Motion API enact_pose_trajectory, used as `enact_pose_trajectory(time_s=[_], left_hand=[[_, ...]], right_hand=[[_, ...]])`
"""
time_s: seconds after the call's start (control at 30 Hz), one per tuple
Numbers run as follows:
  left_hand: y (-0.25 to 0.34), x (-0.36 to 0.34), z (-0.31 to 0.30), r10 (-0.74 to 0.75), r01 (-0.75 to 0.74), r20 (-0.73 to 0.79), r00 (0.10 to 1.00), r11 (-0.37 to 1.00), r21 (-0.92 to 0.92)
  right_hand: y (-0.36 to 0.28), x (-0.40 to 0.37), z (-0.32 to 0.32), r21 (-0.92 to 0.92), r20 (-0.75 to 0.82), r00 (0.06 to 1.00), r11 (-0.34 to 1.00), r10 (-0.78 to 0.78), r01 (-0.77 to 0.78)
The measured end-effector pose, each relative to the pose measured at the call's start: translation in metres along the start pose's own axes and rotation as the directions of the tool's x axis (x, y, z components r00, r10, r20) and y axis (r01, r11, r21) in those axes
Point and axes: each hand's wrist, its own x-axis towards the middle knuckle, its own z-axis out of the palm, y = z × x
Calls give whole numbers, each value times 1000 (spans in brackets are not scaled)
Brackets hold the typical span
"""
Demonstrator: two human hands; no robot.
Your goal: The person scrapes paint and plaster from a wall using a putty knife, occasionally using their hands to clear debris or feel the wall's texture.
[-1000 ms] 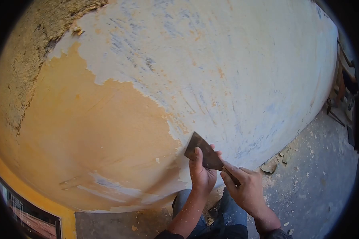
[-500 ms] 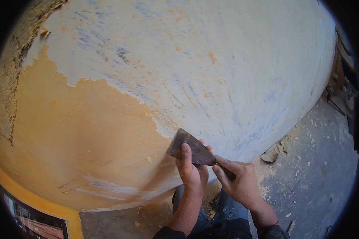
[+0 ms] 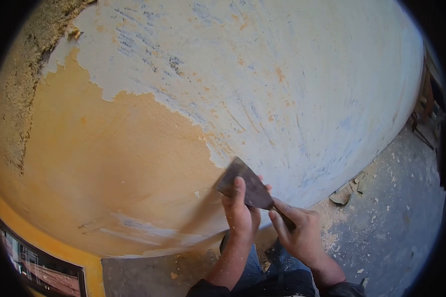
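A grey, rough concrete floor is spreading along the right, and pale, irregular flakes (image 3: pixel 332 241) are dotting it. A jagged, greyish-tan broken slab (image 3: pixel 340 197) is lying flat on this floor (image 3: pixel 396 213). At lower left, a bright yellow painted border (image 3: pixel 94 278) is edging a dark-framed rectangular glass panel (image 3: pixel 49 276).

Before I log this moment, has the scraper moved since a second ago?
Yes, slightly: in this view, the scraper has shifted left, its left corner now closer to the small pale mark on the orange paint.
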Motion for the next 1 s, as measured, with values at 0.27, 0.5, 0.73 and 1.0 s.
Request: enact_pose_trajectory(time_s=[0.27, 0.5, 0.73, 1.0], left_hand=[[3, 1, -8, 16, -16, 22, 1000, 1000, 16], [8, 2, -9, 1, -1, 27, 1000, 1000, 12], [12, 0, -7, -4, 4, 7, 1000, 1000, 24], [17, -2, -10, 10, -11, 9, 1000, 996, 84]], right_hand=[[-3, -5, 3, 31, 0, 997, 996, 80, -80], [-7, -5, 10, 51, 5, 998, 997, 58, -58], [-16, -7, 8, 24, 26, 995, 995, 99, -99], [-15, -6, 11, 84, 47, 985, 982, 164, -168]])
